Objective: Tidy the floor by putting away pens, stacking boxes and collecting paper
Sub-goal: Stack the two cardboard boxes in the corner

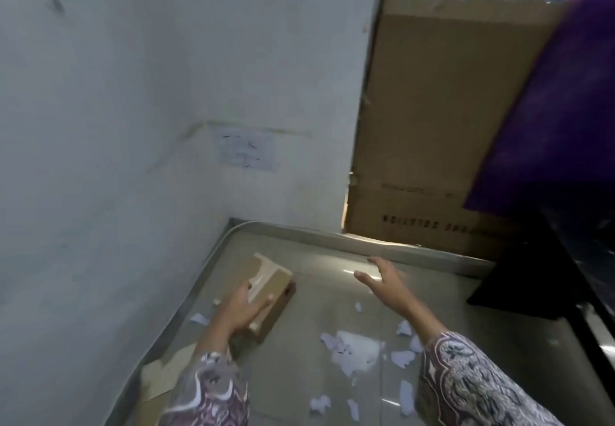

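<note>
L hand (244,307) grips a small cardboard box (269,295) from above, fingers (263,302) curled over its top edge w/ thumb side partly hidden behind the box; R hand (382,280) hovers open, fingers spread and straight, holding nothing, apart from the box to its right. Box's long axis runs from near-left to far-right corner, a pale flap sticking up at the far end; whether its underside touches the floor (316,292) can't be told, since the hand covers the near end. Torn paper scraps (356,352) lie scattered on the floor between and below both patterned sleeves (466,382); frame is blurred, so small bits are hard to make out. A flattened cardboard piece (166,379) sits at the lower left by the wall (116,159), part cut off by the L sleeve. Floor edge meets the wall just left of the box; open floor lies ahead of R hand. A big carton (432,126) leans at the far wall, w/ purple cloth (559,109) and dark furniture (549,275) crowding the right.
</note>
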`<state>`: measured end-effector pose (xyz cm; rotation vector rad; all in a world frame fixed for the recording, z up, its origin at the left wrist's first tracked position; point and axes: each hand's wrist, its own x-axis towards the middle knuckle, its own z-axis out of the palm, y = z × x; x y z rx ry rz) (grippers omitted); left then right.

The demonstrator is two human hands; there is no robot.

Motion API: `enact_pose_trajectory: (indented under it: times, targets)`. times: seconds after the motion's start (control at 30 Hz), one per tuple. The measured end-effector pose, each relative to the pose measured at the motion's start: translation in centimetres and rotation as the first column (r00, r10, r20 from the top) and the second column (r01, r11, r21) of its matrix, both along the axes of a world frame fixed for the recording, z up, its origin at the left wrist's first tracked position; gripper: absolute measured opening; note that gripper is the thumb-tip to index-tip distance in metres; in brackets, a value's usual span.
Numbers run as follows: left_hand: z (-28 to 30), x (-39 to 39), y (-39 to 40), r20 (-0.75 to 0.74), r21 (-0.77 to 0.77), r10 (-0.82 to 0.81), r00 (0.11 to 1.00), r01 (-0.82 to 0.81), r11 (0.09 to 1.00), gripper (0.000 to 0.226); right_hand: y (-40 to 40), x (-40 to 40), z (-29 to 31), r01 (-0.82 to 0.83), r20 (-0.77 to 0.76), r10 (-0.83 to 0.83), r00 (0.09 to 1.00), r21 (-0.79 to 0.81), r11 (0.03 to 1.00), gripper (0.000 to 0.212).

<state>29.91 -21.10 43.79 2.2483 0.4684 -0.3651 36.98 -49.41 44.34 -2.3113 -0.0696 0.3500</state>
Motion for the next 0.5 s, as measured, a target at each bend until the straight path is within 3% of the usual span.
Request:
enact_pose_trajectory:
  times: [0.23,0.5]
  targets:
    - [-5.2,-8.7,8.0,-0.111,-0.04,0.194,0.975,-0.199,0.979,0.066,10.1,-2.7,-4.3,-0.129,-0.111,0.131,0.985,0.025,0.991,0.061]
    - [-12.9,-4.4,14.6,-0.198,-0.119,0.373,0.907,-0.4,0.909,0.053,20.5,1.3,-12.2,-0.181,-0.222,0.202,0.954,0.11,0.977,0.054]
